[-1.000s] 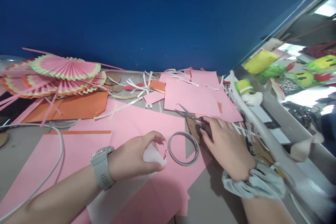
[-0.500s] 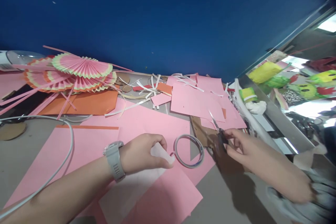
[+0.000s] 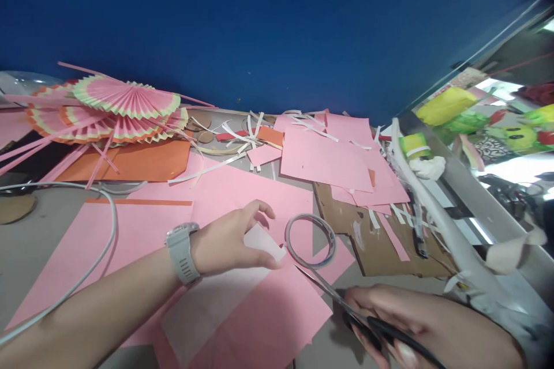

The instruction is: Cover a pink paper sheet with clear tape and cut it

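Note:
My left hand, wearing a grey watch, rests over a strip of white paper with thumb and index finger spread apart. The paper's end shows between them; the lower fingers are hidden. That end meets the edge of a tape roll lying on pink paper. My right hand grips black-handled scissors at the lower right. Their blades point up and left, below the tape roll, and look nearly closed.
Folded pink paper fans lie at the back left, with a white cable nearer. Pink sheets and white paper strips are along the wall. Cardboard with a box cutter is at the right.
My right hand has brought the scissors down and toward me from the cardboard, blades now near the tape roll. My left index finger has lifted a little away from the thumb.

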The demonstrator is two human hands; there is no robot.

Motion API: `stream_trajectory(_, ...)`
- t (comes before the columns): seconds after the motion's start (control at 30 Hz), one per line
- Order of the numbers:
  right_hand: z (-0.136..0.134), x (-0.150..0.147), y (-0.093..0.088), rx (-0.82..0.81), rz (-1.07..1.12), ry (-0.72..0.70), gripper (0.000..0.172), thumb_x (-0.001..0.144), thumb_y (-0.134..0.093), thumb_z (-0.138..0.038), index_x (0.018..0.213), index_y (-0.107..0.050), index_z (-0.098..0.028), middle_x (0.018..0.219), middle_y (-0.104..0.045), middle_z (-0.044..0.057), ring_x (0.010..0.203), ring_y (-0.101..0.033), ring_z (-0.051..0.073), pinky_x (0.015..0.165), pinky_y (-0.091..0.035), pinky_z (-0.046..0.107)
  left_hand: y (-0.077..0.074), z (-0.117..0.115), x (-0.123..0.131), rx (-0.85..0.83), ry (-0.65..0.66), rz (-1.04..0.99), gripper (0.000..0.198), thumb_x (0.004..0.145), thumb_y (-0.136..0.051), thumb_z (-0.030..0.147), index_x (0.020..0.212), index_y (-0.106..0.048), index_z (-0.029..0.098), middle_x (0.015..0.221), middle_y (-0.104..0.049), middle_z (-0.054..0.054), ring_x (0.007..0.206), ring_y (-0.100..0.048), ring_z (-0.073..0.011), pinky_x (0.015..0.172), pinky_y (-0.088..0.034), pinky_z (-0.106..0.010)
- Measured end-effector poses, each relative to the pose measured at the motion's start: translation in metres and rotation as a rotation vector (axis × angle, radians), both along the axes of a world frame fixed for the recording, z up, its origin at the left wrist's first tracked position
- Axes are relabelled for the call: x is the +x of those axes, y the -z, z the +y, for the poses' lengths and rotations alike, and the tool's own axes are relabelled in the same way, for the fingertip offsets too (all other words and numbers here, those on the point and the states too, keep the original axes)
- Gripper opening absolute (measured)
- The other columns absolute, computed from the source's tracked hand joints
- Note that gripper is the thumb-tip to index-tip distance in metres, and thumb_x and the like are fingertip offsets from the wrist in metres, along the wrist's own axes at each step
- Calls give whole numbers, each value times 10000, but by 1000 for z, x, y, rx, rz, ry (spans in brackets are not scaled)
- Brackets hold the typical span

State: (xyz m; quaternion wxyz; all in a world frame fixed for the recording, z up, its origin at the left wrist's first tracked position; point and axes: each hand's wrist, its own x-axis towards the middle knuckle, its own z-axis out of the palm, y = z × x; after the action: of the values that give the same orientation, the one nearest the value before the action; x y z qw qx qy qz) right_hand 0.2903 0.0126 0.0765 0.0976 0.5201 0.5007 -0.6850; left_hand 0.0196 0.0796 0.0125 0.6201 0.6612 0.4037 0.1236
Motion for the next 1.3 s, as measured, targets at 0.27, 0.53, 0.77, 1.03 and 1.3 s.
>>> stream_trajectory(0.27, 22, -22, 14, -82, 160, -118, 270, 774, -538, -406, 885, -423, -188, 702, -527, -17, 404, -414, 29, 360, -322, 148, -5, 3, 0, -9, -8, 4, 774, 603, -771, 410, 1237, -353, 263, 1248, -489, -87, 576, -519, -81, 570, -438, -268)
stream_trajectory(0.53, 24, -29, 25, 38, 167, -157, 442, 809, -444, -617, 897, -381, -188, 564, -384, -85, 414, -349, 39, 380, -299, 159, -7, 3, 1, -47, -6, -7, 842, 592, -783, 386, 1297, -339, 261, 1255, -506, -109, 740, -600, -158, 648, -455, -303)
stream_trajectory(0.77, 23, -28, 35, 66, 281, -136, 673, 706, -413, -769, 978, -418, -154, 566, -363, -89, 442, -342, 53, 411, -290, 189, -5, 5, 3, -47, -28, -7, 857, 580, -794, 396, 1300, -350, 264, 1339, -442, -133, 975, -592, -262, 750, -452, -354)
stream_trajectory(1.03, 23, -31, 31, 53, 310, -104, 605, 727, -441, -731, 944, -421, -167, 582, -359, -85, 460, -314, 48, 422, -269, 185, -5, 4, 3, -77, -28, -9, 872, 566, -801, 415, 1304, -352, 291, 1346, -447, -129, 813, -632, -217, 736, -459, -374)
stream_trajectory(1.3, 20, -35, 29, 59, 299, -95, 571, 726, -432, -735, 873, -400, -184, 591, -369, -77, 462, -346, 58, 425, -304, 194, -8, 5, 3, -21, -7, -13, 829, 579, -794, 406, 1283, -384, 252, 1322, -477, -105, 1043, -557, -282, 865, -411, -404)
